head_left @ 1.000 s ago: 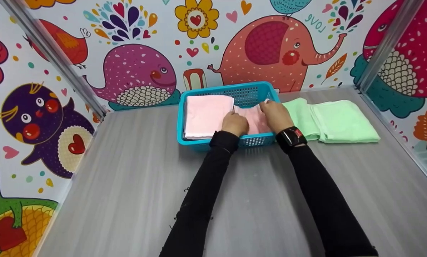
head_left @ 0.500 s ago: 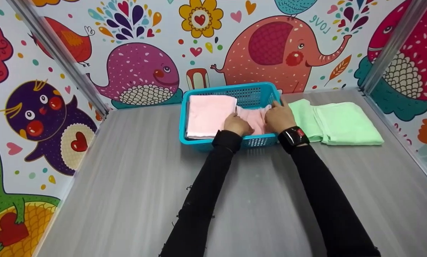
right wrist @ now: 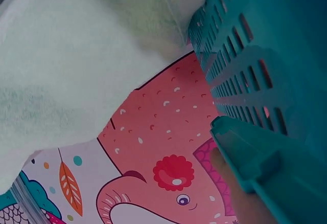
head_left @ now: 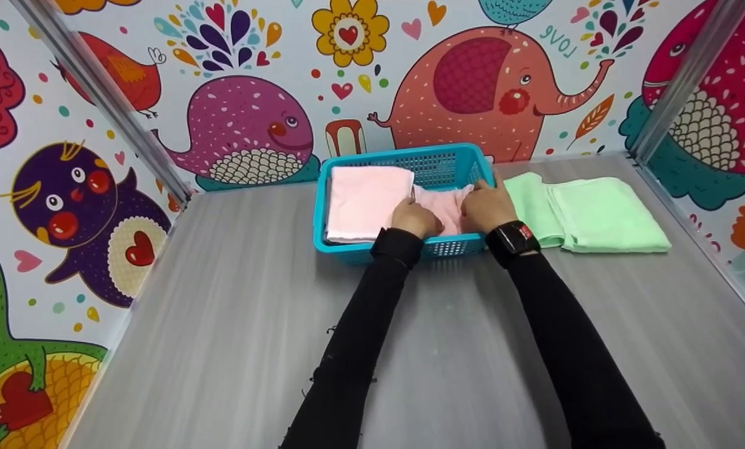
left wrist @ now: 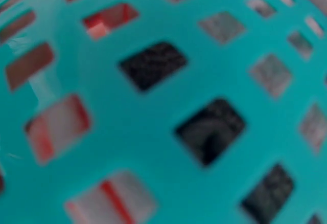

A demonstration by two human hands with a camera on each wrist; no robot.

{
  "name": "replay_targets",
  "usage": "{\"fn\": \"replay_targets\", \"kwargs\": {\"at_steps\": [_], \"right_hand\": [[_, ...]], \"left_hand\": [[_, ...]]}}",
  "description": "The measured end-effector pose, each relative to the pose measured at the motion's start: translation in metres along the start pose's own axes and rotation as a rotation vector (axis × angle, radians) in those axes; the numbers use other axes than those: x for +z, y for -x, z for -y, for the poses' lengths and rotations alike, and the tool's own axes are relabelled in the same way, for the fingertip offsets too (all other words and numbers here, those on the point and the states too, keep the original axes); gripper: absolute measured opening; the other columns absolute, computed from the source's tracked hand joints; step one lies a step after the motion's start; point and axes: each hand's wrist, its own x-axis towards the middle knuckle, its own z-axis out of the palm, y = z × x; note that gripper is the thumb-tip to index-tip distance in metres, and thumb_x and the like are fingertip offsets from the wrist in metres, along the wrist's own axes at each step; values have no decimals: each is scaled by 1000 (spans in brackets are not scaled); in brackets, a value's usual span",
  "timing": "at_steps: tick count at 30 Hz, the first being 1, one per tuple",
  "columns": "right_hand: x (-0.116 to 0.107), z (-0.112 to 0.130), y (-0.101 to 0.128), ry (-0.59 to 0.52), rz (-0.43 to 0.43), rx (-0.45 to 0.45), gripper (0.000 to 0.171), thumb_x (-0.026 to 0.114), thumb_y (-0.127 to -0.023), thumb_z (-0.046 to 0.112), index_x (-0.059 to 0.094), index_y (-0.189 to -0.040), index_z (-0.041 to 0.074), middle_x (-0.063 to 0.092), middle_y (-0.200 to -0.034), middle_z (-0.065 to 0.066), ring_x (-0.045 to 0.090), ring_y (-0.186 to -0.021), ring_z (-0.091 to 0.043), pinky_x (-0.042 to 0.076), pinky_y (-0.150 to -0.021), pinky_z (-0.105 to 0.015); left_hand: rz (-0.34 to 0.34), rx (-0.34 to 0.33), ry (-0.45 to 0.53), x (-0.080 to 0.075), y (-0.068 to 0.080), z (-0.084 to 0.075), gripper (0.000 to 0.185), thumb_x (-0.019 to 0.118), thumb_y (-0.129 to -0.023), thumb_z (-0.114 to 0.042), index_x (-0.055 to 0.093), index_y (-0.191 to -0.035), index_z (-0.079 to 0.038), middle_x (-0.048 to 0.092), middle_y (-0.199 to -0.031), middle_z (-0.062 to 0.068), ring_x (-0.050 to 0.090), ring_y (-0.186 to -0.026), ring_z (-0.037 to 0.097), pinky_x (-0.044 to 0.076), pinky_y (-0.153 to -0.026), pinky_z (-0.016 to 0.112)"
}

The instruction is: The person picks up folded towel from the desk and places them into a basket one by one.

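A blue plastic basket holds a folded pink towel at its left end and a second, rumpled pink towel at its right. My left hand reaches over the front rim with curled fingers and grips the rumpled towel; its fingertips are mostly hidden. At the right end, my right hand straddles the basket's rim and holds it, one finger showing outside. The left wrist view is filled by the basket's perforated wall.
Folded light green towels lie on the grey table, close to the basket's right side. Behind the basket stands a wall printed with cartoon animals, and a side wall borders the table at left.
My right hand has let go of the rumpled pink towel's upper edge and moved down onto the basket's right rim. My left hand stays almost in place on the towel.
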Motion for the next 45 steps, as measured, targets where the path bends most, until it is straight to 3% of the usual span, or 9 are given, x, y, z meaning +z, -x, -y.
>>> {"fn": "replay_targets", "kwargs": {"at_steps": [5,12,20,24,28,32,36,40,45], "right_hand": [[1,-2,-1,-64,-40,20,15,70,-93,12,81,-97,4,77,-92,-20,60,-118,-41,20,-122,-68],[1,-9,-4,-292,-69,110,29,70,-94,16,75,-119,3,76,-106,-21,66,-112,-41,35,-115,-64],[-3,-17,4,-589,-144,216,34,69,-95,12,70,-128,4,73,-112,-21,68,-100,-39,56,-91,-55],[-1,-16,4,-635,-135,211,34,66,-96,11,69,-129,4,73,-112,-20,66,-101,-37,55,-92,-54],[-2,-15,4,-682,-139,223,35,66,-96,9,69,-130,6,72,-113,-19,65,-102,-36,55,-93,-54],[-1,-15,6,-734,-226,208,36,67,-98,12,68,-133,6,69,-119,-19,63,-112,-36,53,-99,-55],[4,-25,14,-770,-379,210,38,63,-103,19,65,-137,3,64,-126,-22,60,-119,-38,47,-106,-55],[12,-50,30,-718,-404,313,39,54,-107,22,62,-139,1,62,-129,-25,58,-120,-41,45,-104,-58],[24,-77,48,-537,-110,301,48,54,-105,21,52,-148,0,54,-140,-32,47,-133,-49,38,-111,-64]], "left_hand": [[-64,39,-74,0,-2,-3,35,48,-106,-30,78,-120,-20,77,-120,-1,67,-119,17,32,-118,37],[-259,57,19,-4,4,-8,31,63,-102,-32,73,-131,-28,75,-127,-1,69,-114,21,50,-100,43],[-493,75,4,-3,49,-24,38,60,-103,-44,68,-136,-28,74,-123,0,69,-111,22,53,-98,42],[-616,-20,145,11,76,-1,39,64,-102,-41,68,-137,-25,70,-133,0,64,-125,24,48,-107,45],[-709,-201,239,19,95,49,44,68,-100,-36,64,-142,-22,66,-141,4,60,-130,31,49,-105,51],[-632,-370,346,30,114,113,60,62,-101,-46,51,-153,-19,59,-149,11,59,-130,38,51,-100,57],[-467,-362,586,49,127,155,70,50,-105,-53,40,-157,-7,59,-143,21,61,-123,41,50,-100,58],[-401,-293,775,57,125,161,57,42,-110,-44,46,-145,0,63,-115,22,62,-97,34,49,-83,46],[-422,-308,795,58,114,154,50,39,-112,-30,41,-146,7,61,-111,23,55,-85,28,44,-73,39]]}}
